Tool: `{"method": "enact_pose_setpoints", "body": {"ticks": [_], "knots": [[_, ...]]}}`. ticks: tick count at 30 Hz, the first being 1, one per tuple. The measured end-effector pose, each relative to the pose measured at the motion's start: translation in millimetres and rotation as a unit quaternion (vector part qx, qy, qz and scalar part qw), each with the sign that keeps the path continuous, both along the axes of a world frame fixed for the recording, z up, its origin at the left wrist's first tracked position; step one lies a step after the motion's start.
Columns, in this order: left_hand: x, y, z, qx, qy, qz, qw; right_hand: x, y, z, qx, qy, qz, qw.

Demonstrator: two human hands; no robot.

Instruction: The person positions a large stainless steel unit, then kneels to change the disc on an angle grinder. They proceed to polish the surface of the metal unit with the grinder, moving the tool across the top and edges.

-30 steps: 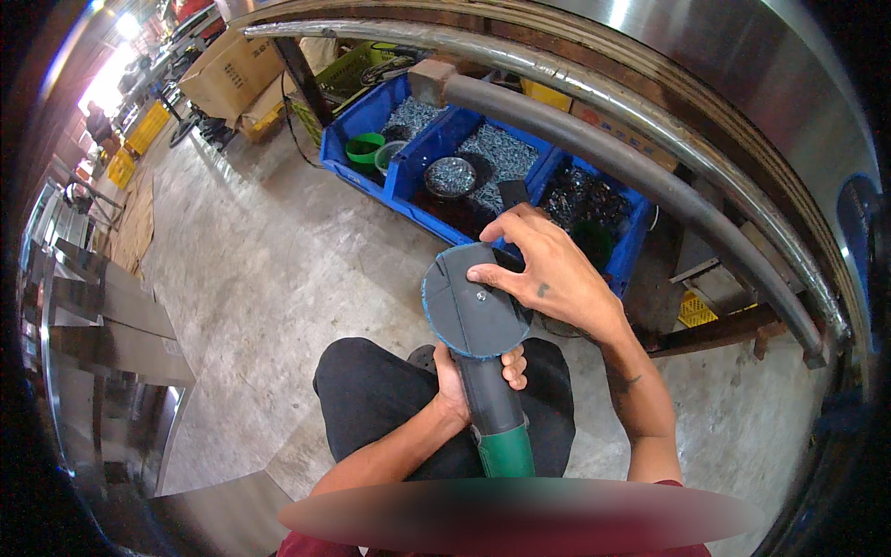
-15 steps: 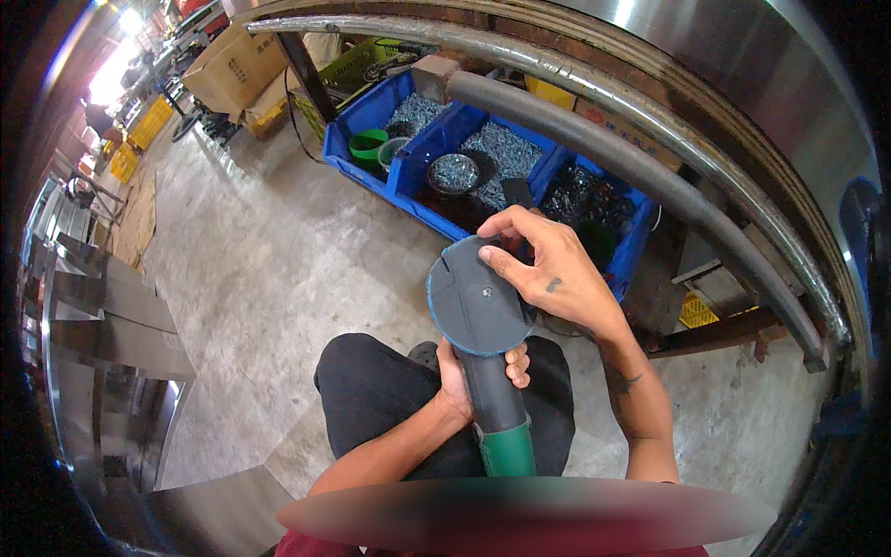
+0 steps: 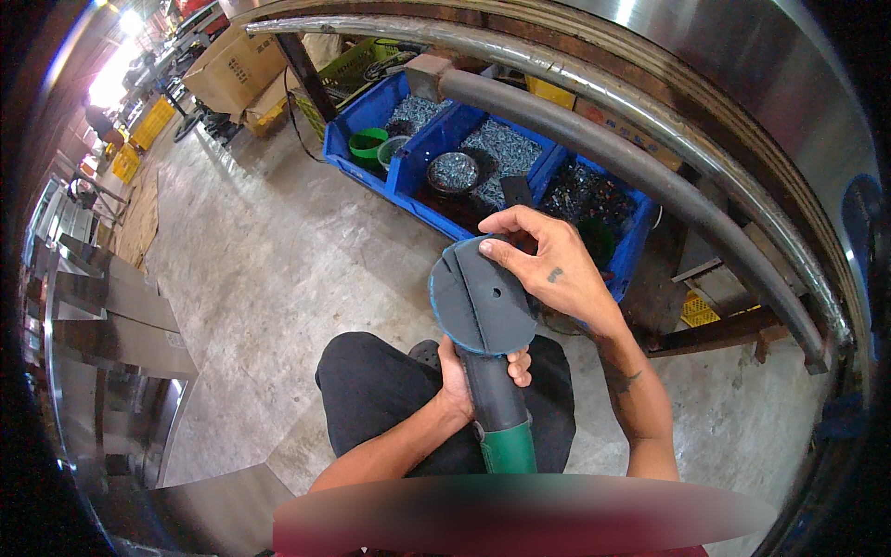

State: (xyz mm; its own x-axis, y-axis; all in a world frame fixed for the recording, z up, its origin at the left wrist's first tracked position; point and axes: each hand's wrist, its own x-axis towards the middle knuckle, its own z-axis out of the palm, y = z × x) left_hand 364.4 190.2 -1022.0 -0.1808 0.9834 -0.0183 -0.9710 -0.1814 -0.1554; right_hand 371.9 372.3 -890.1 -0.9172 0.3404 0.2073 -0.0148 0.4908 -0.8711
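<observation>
My left hand (image 3: 456, 382) is wrapped round the black neck of a power tool that looks like an angle grinder (image 3: 509, 447), with a green body. The tool stands upright between my knees. Facing up at its head is a round dark grey disc (image 3: 452, 295) with a blue rim. Over the right part of the disc lies a dark flat piece (image 3: 506, 320) with a straight edge and a small hole. My right hand (image 3: 548, 255) pinches its far edge between thumb and forefinger; the other fingers are curled and partly hidden. A black perforated bar (image 3: 516, 190) juts out beyond this hand.
Blue bins (image 3: 406, 181) of small metal parts stand ahead, holding a green cup (image 3: 368, 144) and a bowl (image 3: 453, 174). A thick metal bar (image 3: 603, 125) crosses above them. Shiny sheet metal (image 3: 116, 311) stands at left, and a cardboard box (image 3: 237, 65) at far left.
The dark flat piece has shifted slightly on the disc; its hole now looks dark where a bright fastener showed before. Both hands keep nearly the same place and grip.
</observation>
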Motion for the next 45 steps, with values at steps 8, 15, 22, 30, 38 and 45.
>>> {"method": "enact_pose_setpoints", "body": {"ticks": [8, 15, 22, 30, 38, 45], "knots": [[2.0, 2.4, -3.8, -0.004, 0.001, 0.000, 1.000, 1.7, -7.9, -2.1, 0.012, 0.048, -0.015, 0.999], [2.3, 2.3, -2.8, -0.008, -0.005, -0.003, 1.000, -2.7, -12.2, -4.9, 0.082, 0.105, -0.026, 0.991], [1.3, 1.8, -2.4, 0.006, -0.017, -0.009, 1.000, -2.9, -13.8, -10.7, 0.111, 0.107, -0.044, 0.987], [1.7, 1.9, -2.6, -0.010, -0.011, -0.011, 1.000, -3.9, -16.6, -13.5, 0.124, 0.121, -0.060, 0.983], [1.0, 1.2, -0.8, -0.025, -0.004, -0.008, 1.000, -2.5, -23.3, -14.6, 0.137, 0.139, -0.059, 0.979], [0.2, -0.2, 0.4, -0.027, -0.010, -0.009, 1.000, -2.6, -27.6, -15.8, 0.121, 0.128, -0.063, 0.982]]}}
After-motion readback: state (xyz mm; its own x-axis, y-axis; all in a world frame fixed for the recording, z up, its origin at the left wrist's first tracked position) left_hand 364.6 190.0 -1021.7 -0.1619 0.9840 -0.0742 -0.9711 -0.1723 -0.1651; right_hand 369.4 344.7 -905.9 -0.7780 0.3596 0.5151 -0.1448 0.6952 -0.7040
